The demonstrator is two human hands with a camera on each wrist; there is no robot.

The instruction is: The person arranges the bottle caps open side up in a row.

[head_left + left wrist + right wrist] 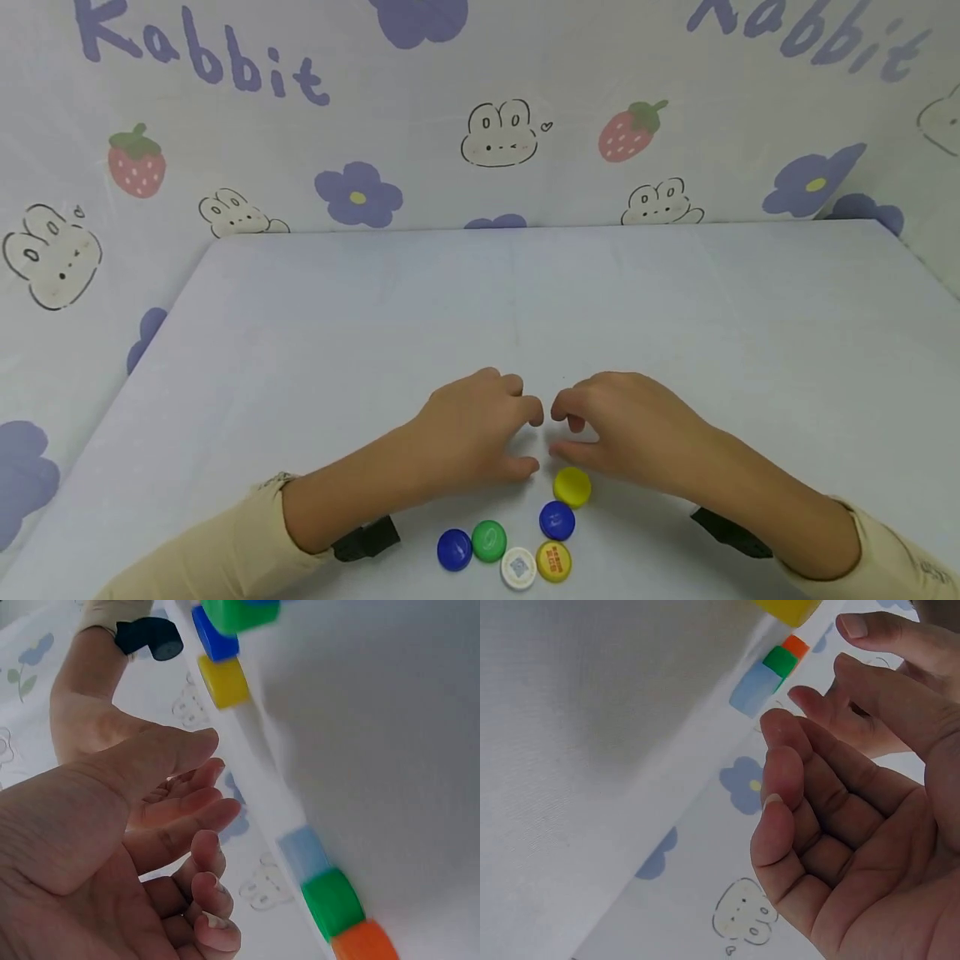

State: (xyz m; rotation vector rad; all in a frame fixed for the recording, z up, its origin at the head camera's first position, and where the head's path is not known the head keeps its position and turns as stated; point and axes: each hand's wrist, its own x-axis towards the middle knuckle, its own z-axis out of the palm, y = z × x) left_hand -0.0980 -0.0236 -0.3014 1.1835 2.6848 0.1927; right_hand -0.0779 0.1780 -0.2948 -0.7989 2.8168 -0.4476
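Note:
My left hand (483,429) and right hand (637,429) hover over the table face to face, fingers loosely bent, both holding nothing. Just below the right thumb lies a plain yellow bottle cap (572,487). From it a curved row runs on through a blue cap (557,521), a yellow cap with red print (554,561), a white cap (518,567), a green cap (489,541) and another blue cap (454,550). The left wrist view also has a light blue cap (304,853), a second green cap (334,904) and an orange cap (365,941), which the head view does not show.
The white tabletop (510,292) stretches back behind the hands. A patterned cloth (420,108) with rabbits, flowers and strawberries stands behind it. Dark wrist-worn devices show under the left forearm (360,483) and right forearm (772,500).

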